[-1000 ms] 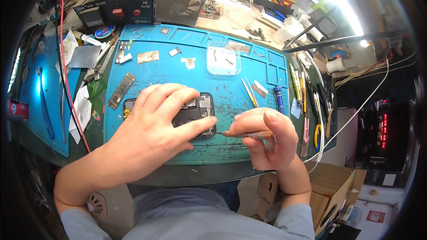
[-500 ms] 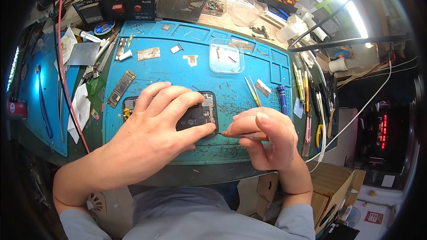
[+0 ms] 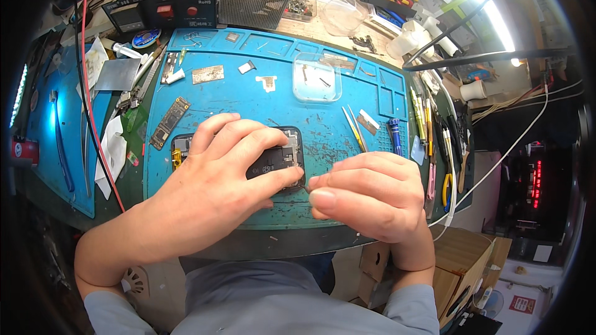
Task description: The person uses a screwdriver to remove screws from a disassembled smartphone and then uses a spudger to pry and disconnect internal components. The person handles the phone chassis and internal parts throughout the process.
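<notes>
An opened phone (image 3: 278,156) lies face down on the blue work mat (image 3: 248,102), its dark insides showing. My left hand (image 3: 214,177) lies flat over the phone's left half, fingers spread, thumb pressing along its lower edge. My right hand (image 3: 369,195) sits just right of the phone with fingers curled and thumb and forefinger pinched together near the phone's lower right corner. What it pinches is too small to make out.
A clear plastic tray (image 3: 316,77) with small parts sits at the mat's upper middle. Tweezers (image 3: 352,127) and a blue screwdriver (image 3: 395,135) lie right of the phone. A circuit board strip (image 3: 169,122) lies left. A black power supply (image 3: 162,6) stands behind.
My right hand has shifted slightly toward the phone's lower right corner. My left hand stays pressed on the phone.
</notes>
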The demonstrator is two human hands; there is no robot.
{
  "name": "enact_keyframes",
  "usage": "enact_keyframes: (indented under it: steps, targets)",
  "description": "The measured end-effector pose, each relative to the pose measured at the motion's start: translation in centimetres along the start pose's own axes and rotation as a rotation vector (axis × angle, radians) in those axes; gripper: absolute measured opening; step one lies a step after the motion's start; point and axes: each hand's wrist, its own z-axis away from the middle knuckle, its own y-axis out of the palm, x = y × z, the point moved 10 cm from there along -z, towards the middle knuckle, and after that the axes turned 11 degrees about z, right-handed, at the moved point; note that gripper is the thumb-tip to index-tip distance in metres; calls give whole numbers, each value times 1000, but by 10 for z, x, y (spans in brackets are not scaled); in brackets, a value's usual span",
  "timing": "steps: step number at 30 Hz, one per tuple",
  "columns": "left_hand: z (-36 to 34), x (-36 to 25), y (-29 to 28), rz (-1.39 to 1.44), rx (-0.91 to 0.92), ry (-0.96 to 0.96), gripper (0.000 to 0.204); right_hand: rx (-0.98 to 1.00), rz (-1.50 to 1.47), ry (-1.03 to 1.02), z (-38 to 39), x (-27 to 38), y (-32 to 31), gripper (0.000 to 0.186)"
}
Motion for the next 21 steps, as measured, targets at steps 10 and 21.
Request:
enact_keyframes:
  steps: [10, 21]
  targets:
    - [-5, 7, -9, 146, -39, -58, 68, -47, -54, 112, 3, -6, 6, 50]
    - [2, 35, -68, -45, -390, -143, 63, 39, -55, 207, 1, -12, 1, 43]
